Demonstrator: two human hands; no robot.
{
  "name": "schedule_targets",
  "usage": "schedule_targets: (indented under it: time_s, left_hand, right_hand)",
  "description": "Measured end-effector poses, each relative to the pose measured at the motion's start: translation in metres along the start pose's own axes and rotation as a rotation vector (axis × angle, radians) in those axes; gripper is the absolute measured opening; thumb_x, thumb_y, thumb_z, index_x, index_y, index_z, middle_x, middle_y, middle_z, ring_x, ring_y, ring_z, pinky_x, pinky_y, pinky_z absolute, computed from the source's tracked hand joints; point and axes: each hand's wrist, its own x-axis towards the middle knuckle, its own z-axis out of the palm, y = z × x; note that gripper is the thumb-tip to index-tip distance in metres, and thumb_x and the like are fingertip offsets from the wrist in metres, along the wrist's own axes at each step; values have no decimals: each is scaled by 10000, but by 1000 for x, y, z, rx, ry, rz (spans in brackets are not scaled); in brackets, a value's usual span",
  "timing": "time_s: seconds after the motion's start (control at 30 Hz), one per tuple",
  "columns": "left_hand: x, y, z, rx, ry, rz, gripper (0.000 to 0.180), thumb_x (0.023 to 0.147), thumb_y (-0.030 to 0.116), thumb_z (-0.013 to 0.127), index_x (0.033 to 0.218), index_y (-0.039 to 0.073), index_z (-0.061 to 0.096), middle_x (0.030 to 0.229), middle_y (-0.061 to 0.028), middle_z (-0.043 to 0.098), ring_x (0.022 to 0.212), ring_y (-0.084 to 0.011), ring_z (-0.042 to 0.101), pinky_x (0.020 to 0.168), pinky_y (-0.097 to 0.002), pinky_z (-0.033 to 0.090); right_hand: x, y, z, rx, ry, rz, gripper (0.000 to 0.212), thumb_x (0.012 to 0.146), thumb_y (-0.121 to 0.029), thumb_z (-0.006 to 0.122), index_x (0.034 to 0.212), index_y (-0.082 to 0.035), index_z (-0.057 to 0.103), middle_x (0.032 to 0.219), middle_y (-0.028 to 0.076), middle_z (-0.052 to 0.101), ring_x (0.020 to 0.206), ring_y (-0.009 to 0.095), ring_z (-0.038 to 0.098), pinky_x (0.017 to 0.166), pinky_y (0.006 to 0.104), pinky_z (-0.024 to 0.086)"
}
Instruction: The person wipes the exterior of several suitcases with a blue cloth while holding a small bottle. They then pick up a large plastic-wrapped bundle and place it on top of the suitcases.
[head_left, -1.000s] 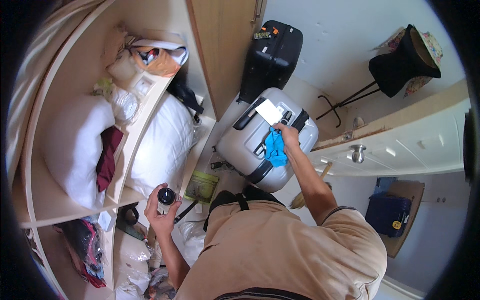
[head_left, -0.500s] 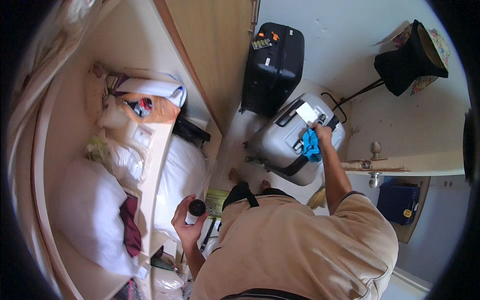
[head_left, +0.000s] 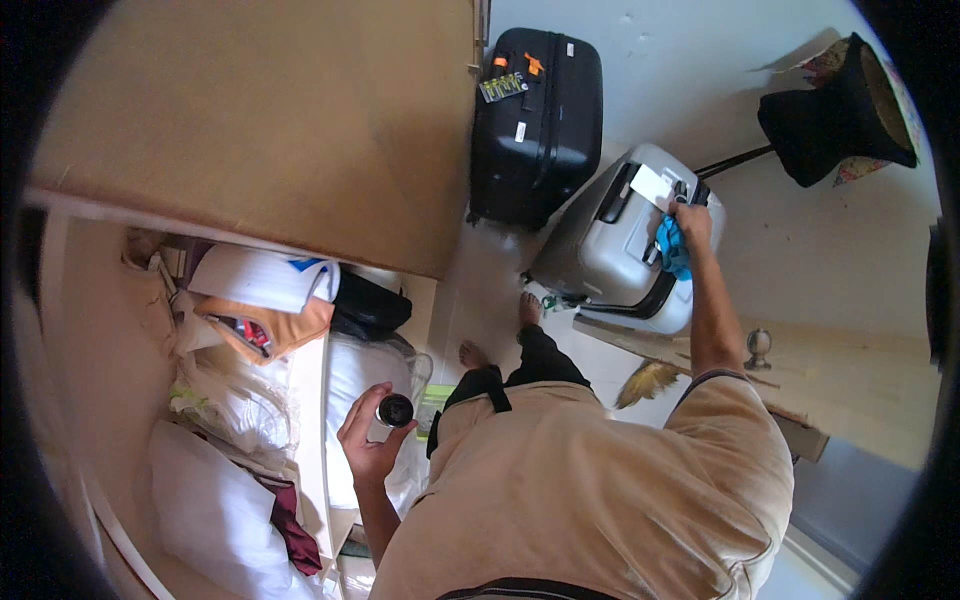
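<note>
My left hand (head_left: 368,438) is closed round a small pale bottle (head_left: 380,430) with a black cap, held upright in front of the shelves. At the right, my arm stretches forward and my right hand (head_left: 692,222) is closed on a bright blue cloth (head_left: 672,250) at the top end of a silver hard-shell suitcase (head_left: 605,265). Its fingers lie close to the suitcase's dark handle; whether they grip that too is hidden. A white card (head_left: 652,187) lies on the suitcase beside those fingers.
A black suitcase (head_left: 535,130) stands against the wall. Shelves at left hold an orange bag (head_left: 275,325), white pillows (head_left: 225,500) and a black bag (head_left: 370,307). A wooden door panel (head_left: 270,120) spans the upper left. Another door (head_left: 830,375) with a round knob is at right.
The view has turned, and the wooden panel fills more of the upper left. My feet have shifted. Near the right-hand door, the silver suitcase sits further right in view. Both hands keep their hold.
</note>
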Motion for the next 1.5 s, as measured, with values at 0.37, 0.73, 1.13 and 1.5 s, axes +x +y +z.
schedule_targets:
  time_s: [0.37, 0.73, 1.13, 1.5]
  left_hand:
    - [68, 48, 85, 124, -64, -160, 646, 578, 1, 865, 1183, 43, 643, 1146, -164, 680, 1053, -288, 663, 915, -373, 526]
    - [113, 69, 129, 223, -164, -256, 658, 584, 19, 858, 1198, 35, 621, 1160, -143, 676, 1080, -265, 645, 918, -363, 512]
    - [125, 78, 144, 282, -181, -317, 680, 557, 46, 869, 1190, 30, 623, 1152, -145, 676, 1073, -275, 644, 922, -371, 504]
    - [130, 77, 139, 170, -231, -284, 645, 581, 44, 859, 1184, 22, 631, 1134, -171, 679, 1067, -316, 648, 923, -405, 507]
  right_hand:
    - [167, -3, 55, -125, -79, -100, 502, 690, -439, 628, 902, 7, 720, 982, 271, 678, 966, 397, 654, 857, 440, 487]
    - [299, -67, 72, -195, -199, -162, 580, 725, -520, 630, 1012, -26, 726, 1108, 254, 666, 1087, 386, 630, 937, 430, 472]
    - [343, -103, 73, -141, -142, -66, 639, 696, -513, 688, 1123, -38, 697, 1227, 218, 635, 1168, 383, 593, 995, 444, 445]
    - [285, -121, 41, -59, -43, 55, 558, 761, -480, 677, 1170, -100, 681, 1224, 174, 648, 1149, 325, 618, 965, 443, 486]
